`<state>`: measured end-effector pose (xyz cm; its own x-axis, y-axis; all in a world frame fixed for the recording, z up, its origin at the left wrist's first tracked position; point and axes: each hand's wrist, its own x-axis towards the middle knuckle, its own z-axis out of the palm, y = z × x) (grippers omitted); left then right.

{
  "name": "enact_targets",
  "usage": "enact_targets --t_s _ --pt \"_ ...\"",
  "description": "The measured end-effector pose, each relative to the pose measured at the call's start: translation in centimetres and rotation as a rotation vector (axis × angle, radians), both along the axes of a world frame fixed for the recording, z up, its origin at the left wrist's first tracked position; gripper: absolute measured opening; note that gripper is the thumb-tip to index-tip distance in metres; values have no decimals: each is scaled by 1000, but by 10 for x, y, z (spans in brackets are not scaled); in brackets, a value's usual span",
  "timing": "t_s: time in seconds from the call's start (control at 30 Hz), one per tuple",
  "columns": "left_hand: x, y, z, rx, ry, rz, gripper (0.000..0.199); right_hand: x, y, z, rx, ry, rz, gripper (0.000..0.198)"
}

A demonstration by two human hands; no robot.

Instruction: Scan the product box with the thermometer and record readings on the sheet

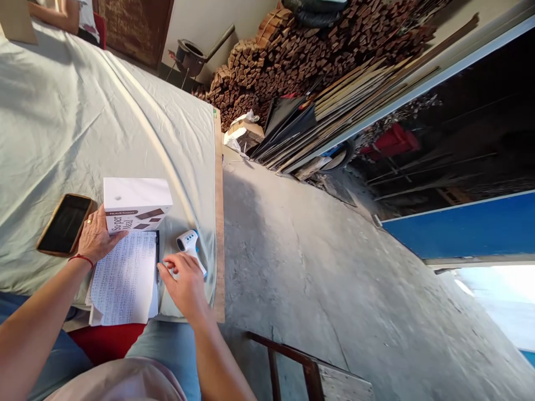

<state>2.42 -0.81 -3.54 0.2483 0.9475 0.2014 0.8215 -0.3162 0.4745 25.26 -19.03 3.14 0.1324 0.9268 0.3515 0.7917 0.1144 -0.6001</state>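
Observation:
My left hand (94, 234) grips the lower left corner of a white carton (137, 192) with dark printing, its thumb along the bottom edge and its fingers at the side. Below the carton lies an open notebook (123, 281) covered in handwriting. A dark pen (157, 257) rests along the notebook's right edge. Beside the pen is my right hand (186, 281), fingers loosely bent and apart, with nothing seen in them. Just beyond its fingers a white and blue infrared thermometer (190, 240) lies on the cloth, its handle partly hidden by the hand.
A black phone in a tan case (66, 224) lies left of my left hand. The pale tablecloth (104, 128) has long folds. The table's wooden edge (219, 223) runs on the right, and a wooden stool (313, 373) stands below. Another person's arm (56, 16) rests at the far end.

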Motion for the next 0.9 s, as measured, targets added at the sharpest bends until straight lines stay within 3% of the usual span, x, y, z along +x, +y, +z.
enact_targets --t_s 0.07,0.13,0.23,0.3,0.43,0.6,0.9 --pt "1 0 -1 -2 5 0 94 -1 16 -15 -86 -36 -46 9" --pt "1 -1 -1 -11 12 -3 95 -5 26 -29 -257 -80 -129 5" --pt "1 -1 2 -22 12 -9 95 -6 31 -41 -525 -123 -232 7" --pt "1 -1 5 -21 0 -15 94 1 32 -44 -584 -110 -261 14" --pt "2 -1 9 -30 -6 -22 93 20 29 -44 -491 130 -273 19" --pt "5 -2 13 -65 0 15 106 10 27 -49 -134 583 -141 10" --pt "9 -4 22 -153 1 64 126 -20 34 -81 -71 536 -181 14"
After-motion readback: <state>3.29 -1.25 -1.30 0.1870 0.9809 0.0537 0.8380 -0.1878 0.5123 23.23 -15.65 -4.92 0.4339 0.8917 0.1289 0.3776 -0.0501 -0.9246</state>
